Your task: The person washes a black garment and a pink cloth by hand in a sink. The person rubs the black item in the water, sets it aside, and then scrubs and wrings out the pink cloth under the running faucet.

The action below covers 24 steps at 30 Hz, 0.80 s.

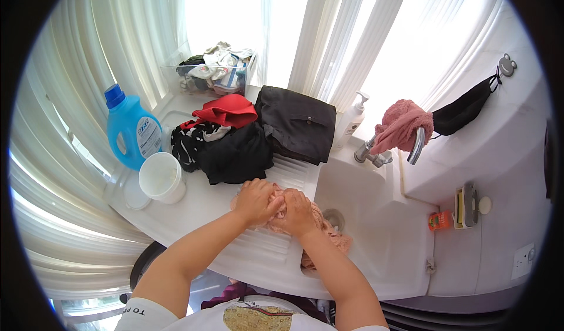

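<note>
Bright daylight enters through the window [329, 19] at the top of the view and is diffused by sheer white curtains [117, 43]. The panes are overexposed to plain white, with no detail behind them. The white tabletop [194, 207] and sink [376, 225] reflect this light evenly; shadows are soft and fall toward the viewer, beneath the dark clothes [235, 155] and under the hands [276, 205]. A small highlight marks the tap [416, 146]. Focus is sharp across the centre. Fisheye distortion bends the curtain folds and the tabletop edge into arcs near the rim, and a black circular vignette closes the corners. The lower edge is dimmer.
</note>
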Available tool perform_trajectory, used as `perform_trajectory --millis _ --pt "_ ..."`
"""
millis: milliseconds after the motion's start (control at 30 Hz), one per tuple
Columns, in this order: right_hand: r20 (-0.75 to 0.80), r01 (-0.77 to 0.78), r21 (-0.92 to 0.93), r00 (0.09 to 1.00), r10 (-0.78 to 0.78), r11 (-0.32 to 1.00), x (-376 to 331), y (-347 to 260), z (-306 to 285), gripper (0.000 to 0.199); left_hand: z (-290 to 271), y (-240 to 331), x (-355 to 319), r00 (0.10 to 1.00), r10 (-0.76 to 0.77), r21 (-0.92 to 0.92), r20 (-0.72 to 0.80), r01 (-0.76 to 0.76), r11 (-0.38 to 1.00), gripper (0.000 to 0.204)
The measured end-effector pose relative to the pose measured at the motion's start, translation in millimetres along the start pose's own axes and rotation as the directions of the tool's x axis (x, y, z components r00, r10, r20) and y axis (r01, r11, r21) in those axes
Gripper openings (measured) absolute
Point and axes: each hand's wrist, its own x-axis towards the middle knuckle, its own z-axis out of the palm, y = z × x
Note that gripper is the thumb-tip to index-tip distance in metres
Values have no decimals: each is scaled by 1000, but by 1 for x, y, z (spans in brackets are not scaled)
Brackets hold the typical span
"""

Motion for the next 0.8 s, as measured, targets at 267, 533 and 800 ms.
perform_trajectory --millis 267,533,800 --pt "-1 223 28 975 -223 974 -33 -27 -32 65 -10 11 -43 926 344 123 -154 -327 937 39" --pt "-209 -15 -147 978 -16 989 8 3 3 60 8 7 14 978 96 69 -187 -84 994 41" --pt "-90 269 -32 958 -271 963 -54 -31 -28 51 -21 13 -63 897 432 149 -98 -416 897 33"
